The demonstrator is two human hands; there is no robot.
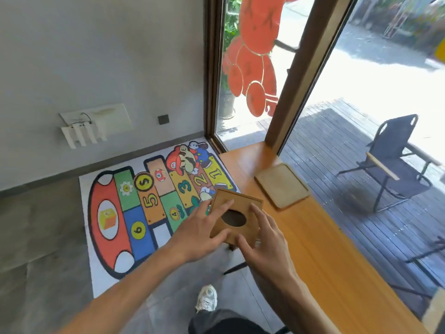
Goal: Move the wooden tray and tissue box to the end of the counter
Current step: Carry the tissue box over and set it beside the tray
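Box (237,216) is clasped between both hands, left (199,231) and right (262,239), fingers spread along its sides; tray (281,185) lies just beyond, toward the surface (325,249) end.

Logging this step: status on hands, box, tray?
Left hand and right hand both grip the square wooden tissue box, held off the counter edge. Flat wooden tray sits near the orange-brown wooden counter end. Nothing between.

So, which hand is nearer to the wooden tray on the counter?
Right. The right hand holds the tissue box on the side facing the wooden tray, but does not touch the tray. The left hand is on the box's far side, away from it.
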